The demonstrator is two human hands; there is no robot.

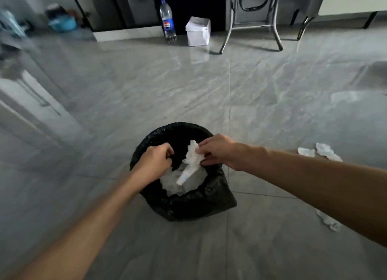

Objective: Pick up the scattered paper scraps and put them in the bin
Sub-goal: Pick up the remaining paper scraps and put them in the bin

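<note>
A glossy grey tiled floor (272, 87) fills the room, with a clear plastic soda bottle with a blue label (167, 21) and a small white cardboard box (198, 31) standing side by side at the far wall, next to the metal legs of a stool (251, 26). In the middle of the floor sits a round bin lined with a black plastic bag (188, 206), and white paper already lies inside it. Both bare hands reach over its mouth. The left hand (155, 160) is curled nearly closed above the bin's left rim; whether it holds anything I cannot tell. The right hand (217, 150) has its fingers pinched together on a crumpled white paper scrap (191, 160), which hangs down from the fingertips into the opening of the bin. More torn white paper scraps (318, 151) lie on the floor to the right of the bin, beside the right forearm, and another torn white piece (328, 221) shows below that forearm.
</note>
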